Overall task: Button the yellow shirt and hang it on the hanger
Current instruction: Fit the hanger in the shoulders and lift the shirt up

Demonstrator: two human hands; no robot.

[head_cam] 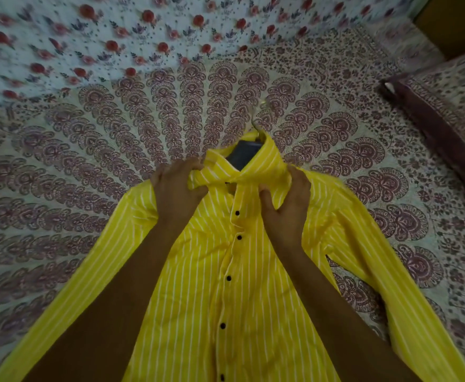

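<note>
Head view: my left hand is gripping the collar of the yellow striped shirt, which is lying buttoned on the printed bedspread; the hanger hook is poking out above, and my right hand is pinching the collar's other side.

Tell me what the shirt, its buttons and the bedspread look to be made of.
Shirt: thin woven cloth, likely cotton or a blend, matte yellow with white stripes; it creases softly where both hands bunch it.
Buttons: small, dark and round, probably plastic; too small to tell the finish.
Bedspread: flat printed cloth, matte, with a maroon pattern on pale ground; likely cotton.
</note>
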